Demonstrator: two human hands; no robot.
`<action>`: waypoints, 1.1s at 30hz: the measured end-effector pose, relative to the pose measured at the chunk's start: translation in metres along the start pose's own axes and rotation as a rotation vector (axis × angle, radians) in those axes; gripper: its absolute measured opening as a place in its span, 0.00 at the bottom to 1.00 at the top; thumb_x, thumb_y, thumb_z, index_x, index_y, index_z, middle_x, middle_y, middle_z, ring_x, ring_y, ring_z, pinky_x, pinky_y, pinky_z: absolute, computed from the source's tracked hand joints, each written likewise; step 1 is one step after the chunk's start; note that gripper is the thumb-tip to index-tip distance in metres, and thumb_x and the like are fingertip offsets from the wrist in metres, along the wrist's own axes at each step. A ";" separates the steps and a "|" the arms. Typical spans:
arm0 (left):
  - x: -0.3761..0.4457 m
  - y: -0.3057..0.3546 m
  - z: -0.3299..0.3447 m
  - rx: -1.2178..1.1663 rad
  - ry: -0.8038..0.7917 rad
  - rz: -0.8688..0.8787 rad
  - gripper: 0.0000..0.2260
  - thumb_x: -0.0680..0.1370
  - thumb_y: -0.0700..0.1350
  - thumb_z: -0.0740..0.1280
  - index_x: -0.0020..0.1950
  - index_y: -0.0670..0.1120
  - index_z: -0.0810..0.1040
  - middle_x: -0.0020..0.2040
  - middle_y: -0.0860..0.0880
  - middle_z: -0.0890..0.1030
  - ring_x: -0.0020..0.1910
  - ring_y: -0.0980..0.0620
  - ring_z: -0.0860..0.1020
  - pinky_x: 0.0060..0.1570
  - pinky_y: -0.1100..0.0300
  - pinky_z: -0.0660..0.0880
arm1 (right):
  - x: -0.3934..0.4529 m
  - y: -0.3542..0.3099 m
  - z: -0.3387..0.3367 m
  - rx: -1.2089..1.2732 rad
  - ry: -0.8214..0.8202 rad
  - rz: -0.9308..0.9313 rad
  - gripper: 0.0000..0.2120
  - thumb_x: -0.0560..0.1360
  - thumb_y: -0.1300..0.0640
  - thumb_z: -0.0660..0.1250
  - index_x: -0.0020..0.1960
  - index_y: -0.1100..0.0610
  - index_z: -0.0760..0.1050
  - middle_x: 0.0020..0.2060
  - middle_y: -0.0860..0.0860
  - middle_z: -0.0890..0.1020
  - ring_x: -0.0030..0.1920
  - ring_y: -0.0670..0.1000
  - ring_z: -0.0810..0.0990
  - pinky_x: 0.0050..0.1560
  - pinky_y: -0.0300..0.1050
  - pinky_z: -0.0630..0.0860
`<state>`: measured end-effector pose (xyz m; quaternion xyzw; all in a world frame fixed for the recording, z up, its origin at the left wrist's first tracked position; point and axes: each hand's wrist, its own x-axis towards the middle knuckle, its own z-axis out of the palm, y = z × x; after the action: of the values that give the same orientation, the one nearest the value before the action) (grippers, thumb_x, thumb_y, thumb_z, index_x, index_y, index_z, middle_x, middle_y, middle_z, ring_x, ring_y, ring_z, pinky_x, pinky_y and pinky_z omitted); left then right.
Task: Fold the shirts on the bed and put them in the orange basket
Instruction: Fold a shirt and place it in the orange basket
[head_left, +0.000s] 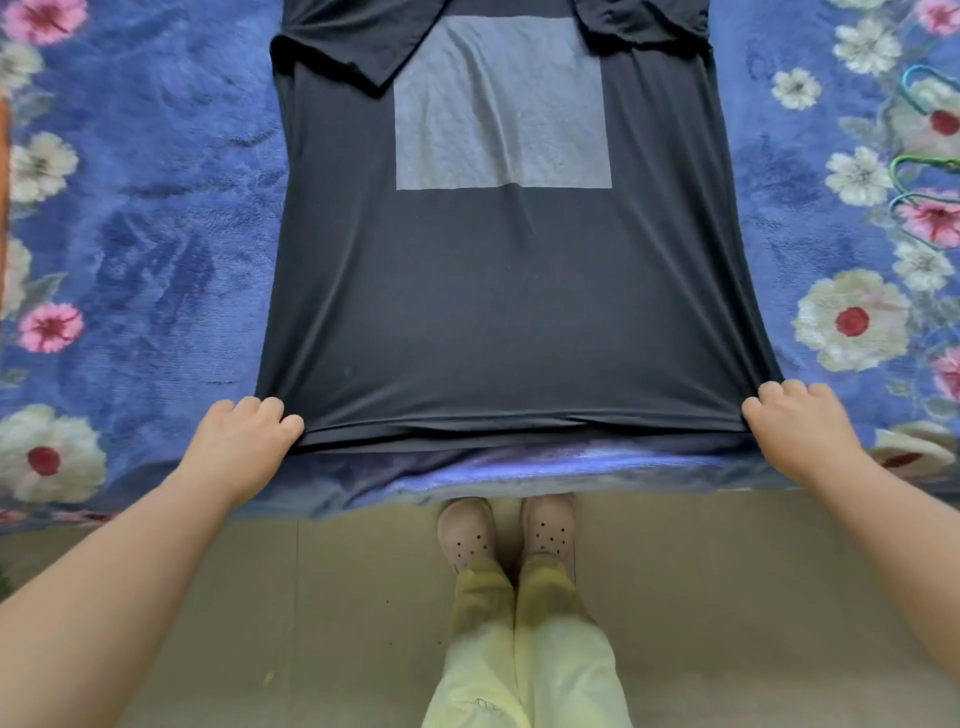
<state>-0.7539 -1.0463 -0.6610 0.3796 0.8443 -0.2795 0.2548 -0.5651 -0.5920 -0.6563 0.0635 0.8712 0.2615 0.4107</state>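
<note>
At lower frame, my left hand (244, 434) and right hand (797, 415) pinch the shirt (514, 291) hem corners, ready to fold upward.

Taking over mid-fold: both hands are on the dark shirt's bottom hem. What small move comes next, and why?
Probably lift the hem and carry it up toward the collar. The left hand and right hand each pinch a hem corner of the dark shirt, which lies flat with both sleeves already folded in.
</note>
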 end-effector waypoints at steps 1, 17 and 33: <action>0.002 0.007 0.009 -0.031 0.003 0.043 0.18 0.51 0.29 0.74 0.37 0.39 0.76 0.31 0.44 0.68 0.30 0.44 0.74 0.29 0.59 0.58 | 0.003 -0.008 0.007 -0.006 0.020 0.011 0.12 0.76 0.62 0.56 0.57 0.53 0.69 0.52 0.48 0.72 0.56 0.50 0.72 0.45 0.40 0.61; 0.032 0.044 -0.014 -0.261 0.384 -0.008 0.17 0.46 0.24 0.69 0.28 0.38 0.69 0.27 0.41 0.68 0.25 0.44 0.70 0.26 0.63 0.56 | 0.027 -0.033 -0.002 0.357 0.621 -0.053 0.12 0.61 0.68 0.52 0.40 0.67 0.72 0.40 0.63 0.73 0.37 0.61 0.73 0.31 0.52 0.70; 0.036 -0.024 -0.131 -0.301 -0.816 -0.002 0.10 0.75 0.38 0.54 0.40 0.42 0.74 0.31 0.46 0.72 0.26 0.50 0.69 0.25 0.64 0.66 | 0.015 0.028 -0.133 0.191 -0.651 -0.195 0.15 0.75 0.62 0.53 0.54 0.59 0.76 0.42 0.52 0.74 0.41 0.53 0.72 0.43 0.41 0.68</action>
<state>-0.8223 -0.9544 -0.5840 0.1957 0.7060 -0.2809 0.6200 -0.6774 -0.6168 -0.5831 0.0983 0.7170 0.1043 0.6822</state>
